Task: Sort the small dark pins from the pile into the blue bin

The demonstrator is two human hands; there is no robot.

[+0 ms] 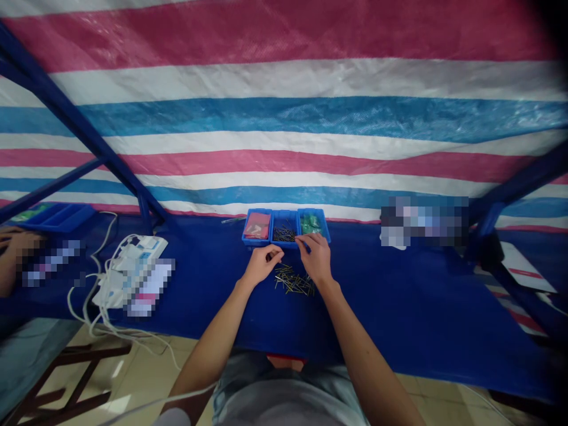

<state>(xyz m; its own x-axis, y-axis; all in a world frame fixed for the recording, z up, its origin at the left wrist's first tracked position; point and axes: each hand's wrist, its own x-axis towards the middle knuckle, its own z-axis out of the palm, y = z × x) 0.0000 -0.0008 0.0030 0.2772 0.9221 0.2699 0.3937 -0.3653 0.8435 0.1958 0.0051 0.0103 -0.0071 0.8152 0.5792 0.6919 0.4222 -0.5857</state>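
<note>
Centrally, your left hand (pixel 261 265) curls near the pins (pixel 293 281); your right hand (pixel 316 258) bends at the bins (pixel 257 241); I cannot tell whether either grasps anything.

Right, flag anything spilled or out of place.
A loose pile of thin metal pieces lies on the blue table, outside the middle bin of similar pieces; it may be deliberate. To the left, white cables tangle beside the power strip and droop over the table's edge.
</note>
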